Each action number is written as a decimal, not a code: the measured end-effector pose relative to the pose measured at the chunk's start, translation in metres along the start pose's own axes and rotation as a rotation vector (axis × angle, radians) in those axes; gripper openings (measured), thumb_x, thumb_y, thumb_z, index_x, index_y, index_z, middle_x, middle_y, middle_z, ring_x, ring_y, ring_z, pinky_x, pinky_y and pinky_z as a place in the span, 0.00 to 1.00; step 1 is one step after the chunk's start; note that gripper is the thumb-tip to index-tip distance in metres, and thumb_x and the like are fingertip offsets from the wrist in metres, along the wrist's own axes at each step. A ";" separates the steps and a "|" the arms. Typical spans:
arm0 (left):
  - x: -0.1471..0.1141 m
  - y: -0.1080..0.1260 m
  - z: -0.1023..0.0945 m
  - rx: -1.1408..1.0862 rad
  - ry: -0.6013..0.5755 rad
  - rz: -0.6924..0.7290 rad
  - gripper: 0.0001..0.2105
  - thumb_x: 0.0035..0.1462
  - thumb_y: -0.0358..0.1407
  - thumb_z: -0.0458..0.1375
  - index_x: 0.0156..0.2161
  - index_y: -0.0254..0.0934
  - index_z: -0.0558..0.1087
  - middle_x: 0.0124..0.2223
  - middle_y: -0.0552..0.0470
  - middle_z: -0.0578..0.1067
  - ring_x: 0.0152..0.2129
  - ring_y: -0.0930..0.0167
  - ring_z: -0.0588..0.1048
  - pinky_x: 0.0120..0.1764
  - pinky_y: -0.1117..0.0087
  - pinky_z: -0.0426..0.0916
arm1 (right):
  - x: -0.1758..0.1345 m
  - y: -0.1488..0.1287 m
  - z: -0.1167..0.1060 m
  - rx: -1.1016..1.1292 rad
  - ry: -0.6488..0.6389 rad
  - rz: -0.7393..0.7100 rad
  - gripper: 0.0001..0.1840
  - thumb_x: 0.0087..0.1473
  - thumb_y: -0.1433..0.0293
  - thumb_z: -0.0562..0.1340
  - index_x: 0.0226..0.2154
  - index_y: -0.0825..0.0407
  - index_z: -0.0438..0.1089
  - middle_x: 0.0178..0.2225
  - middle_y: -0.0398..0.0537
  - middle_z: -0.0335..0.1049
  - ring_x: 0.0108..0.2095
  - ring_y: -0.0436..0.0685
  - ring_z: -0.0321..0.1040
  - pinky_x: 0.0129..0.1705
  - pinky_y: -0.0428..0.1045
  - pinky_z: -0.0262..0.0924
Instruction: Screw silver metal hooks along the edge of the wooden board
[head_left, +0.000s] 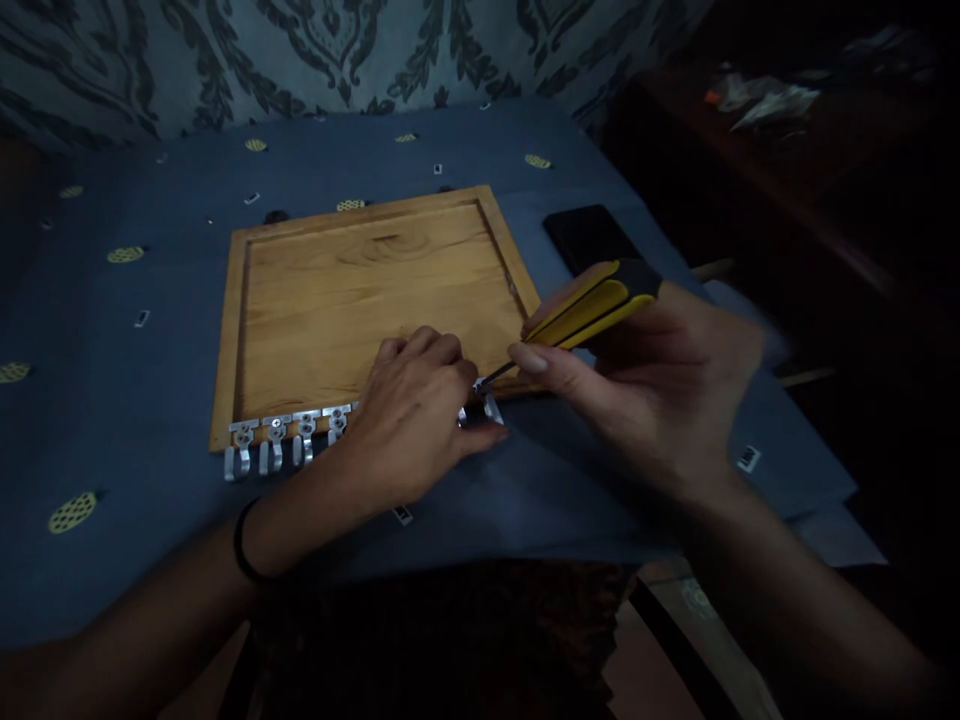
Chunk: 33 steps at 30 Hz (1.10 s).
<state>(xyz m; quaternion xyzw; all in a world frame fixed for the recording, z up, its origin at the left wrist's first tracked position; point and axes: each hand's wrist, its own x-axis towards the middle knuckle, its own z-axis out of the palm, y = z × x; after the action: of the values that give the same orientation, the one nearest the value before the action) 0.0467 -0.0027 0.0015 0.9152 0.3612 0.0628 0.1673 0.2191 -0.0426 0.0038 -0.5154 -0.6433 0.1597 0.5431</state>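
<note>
A shallow wooden tray-like board with a raised rim (360, 215) lies on the cloth. Along its near edge runs a row of silver metal hooks (306, 432), several of them showing left of my left hand. My left hand (416, 410) is closed at the near edge, fingers curled over the board and thumb beneath the rightmost metal hook (491, 405). My right hand (652, 370) grips a yellow and black screwdriver (589, 312), tilted, with its tip at that rightmost hook. The hooks under my left hand are hidden.
A blue patterned cloth (150, 370) covers the table. A dark flat phone-like object (592, 238) lies right of the board. Patterned wallpaper (330, 60) rises behind. At the far right, crumpled plastic (776, 103) sits on a dark brown surface in deep shadow.
</note>
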 end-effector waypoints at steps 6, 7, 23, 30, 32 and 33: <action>0.001 0.000 0.000 0.003 -0.006 -0.004 0.15 0.58 0.46 0.67 0.42 0.36 0.79 0.48 0.44 0.77 0.50 0.56 0.71 0.51 0.54 0.64 | 0.001 0.001 0.006 -0.057 0.082 -0.009 0.17 0.47 0.55 0.75 0.23 0.41 0.67 0.22 0.39 0.66 0.24 0.56 0.64 0.24 0.55 0.60; 0.001 0.001 -0.001 0.003 -0.013 -0.007 0.15 0.58 0.46 0.67 0.42 0.36 0.78 0.48 0.45 0.77 0.50 0.56 0.71 0.51 0.54 0.64 | 0.000 0.002 0.007 -0.077 0.110 -0.005 0.18 0.46 0.55 0.75 0.23 0.41 0.67 0.21 0.38 0.66 0.23 0.56 0.63 0.24 0.55 0.60; 0.000 0.000 -0.003 -0.006 -0.010 0.001 0.15 0.57 0.46 0.68 0.39 0.35 0.78 0.44 0.47 0.77 0.47 0.58 0.71 0.48 0.57 0.63 | -0.005 -0.003 0.000 -0.103 0.169 0.001 0.05 0.57 0.62 0.68 0.31 0.41 0.73 0.26 0.40 0.70 0.25 0.55 0.68 0.28 0.54 0.62; 0.001 0.000 -0.002 0.004 -0.005 0.003 0.16 0.57 0.47 0.68 0.40 0.34 0.78 0.44 0.46 0.77 0.47 0.58 0.71 0.48 0.57 0.64 | -0.009 0.004 0.000 -0.083 0.128 -0.020 0.03 0.59 0.64 0.67 0.34 0.43 0.73 0.28 0.39 0.72 0.26 0.52 0.69 0.28 0.51 0.63; 0.001 0.000 -0.002 0.004 -0.007 0.001 0.16 0.57 0.47 0.68 0.39 0.34 0.78 0.44 0.46 0.77 0.47 0.58 0.71 0.48 0.57 0.64 | -0.008 0.004 0.001 -0.084 0.115 -0.029 0.04 0.59 0.64 0.67 0.33 0.44 0.73 0.27 0.39 0.72 0.26 0.51 0.69 0.28 0.51 0.63; 0.002 0.000 -0.002 0.004 -0.010 0.002 0.16 0.57 0.47 0.68 0.39 0.34 0.78 0.44 0.46 0.77 0.47 0.58 0.71 0.48 0.57 0.64 | -0.008 0.005 0.001 -0.089 0.114 -0.038 0.05 0.59 0.64 0.67 0.32 0.45 0.72 0.27 0.39 0.71 0.25 0.51 0.69 0.28 0.50 0.63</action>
<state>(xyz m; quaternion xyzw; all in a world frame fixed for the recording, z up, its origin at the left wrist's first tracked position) 0.0476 -0.0011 0.0035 0.9161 0.3597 0.0577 0.1673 0.2195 -0.0471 -0.0044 -0.5352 -0.6274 0.0910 0.5584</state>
